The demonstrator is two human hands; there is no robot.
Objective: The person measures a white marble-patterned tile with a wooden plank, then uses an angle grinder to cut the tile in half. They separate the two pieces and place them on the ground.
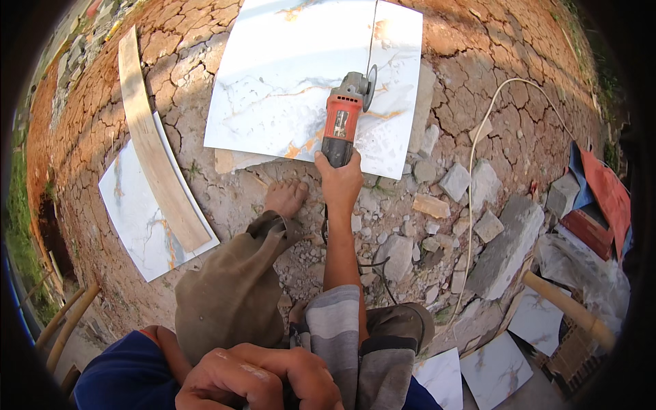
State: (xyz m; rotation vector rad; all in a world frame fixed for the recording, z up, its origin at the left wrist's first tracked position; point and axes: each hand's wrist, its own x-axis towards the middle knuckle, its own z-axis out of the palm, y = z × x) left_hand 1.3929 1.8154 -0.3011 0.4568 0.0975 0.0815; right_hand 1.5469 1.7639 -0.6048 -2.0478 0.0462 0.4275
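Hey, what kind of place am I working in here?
Most likely an outdoor building site or yard where tiles get cut. A white marble-patterned square tile lies on cracked reddish dry earth, your right hand holds a red angle grinder on it, and grey stone rubble lies scattered nearby.

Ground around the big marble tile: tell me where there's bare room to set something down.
Bare cracked earth lies between the large white veined tile and the wooden plank on the smaller tile, and beyond the white cable. Right of the right hand on the red angle grinder, grey stone rubble crowds it.
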